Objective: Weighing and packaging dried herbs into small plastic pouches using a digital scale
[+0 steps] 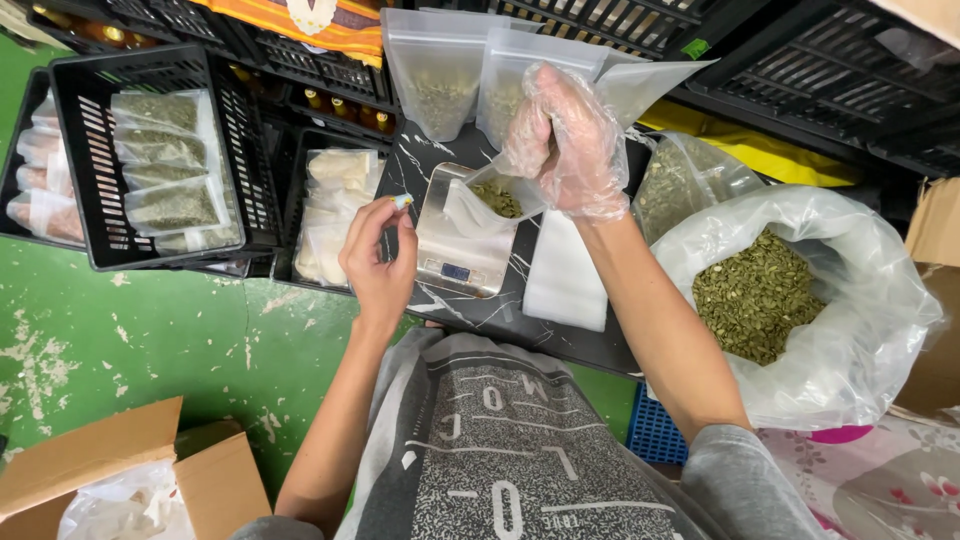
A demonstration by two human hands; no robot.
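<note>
My right hand (568, 140), in a thin clear plastic glove, grips a scoop (487, 196) holding green seeds, tilted over the silver digital scale (462, 262). My bare left hand (377, 255) hovers at the scale's left edge, fingers pinched around something small with a blue and yellow tip. The scale rests on a dark marbled board (545, 325). Two clear stand-up pouches (440, 75) partly filled with seeds stand behind the scale.
A big clear bag of green seeds (757, 297) sits open at the right. A black crate (160, 160) at the left holds filled pouches. A stack of flat white bags (565, 280) lies beside the scale. Cardboard boxes (110, 470) stand on the green floor.
</note>
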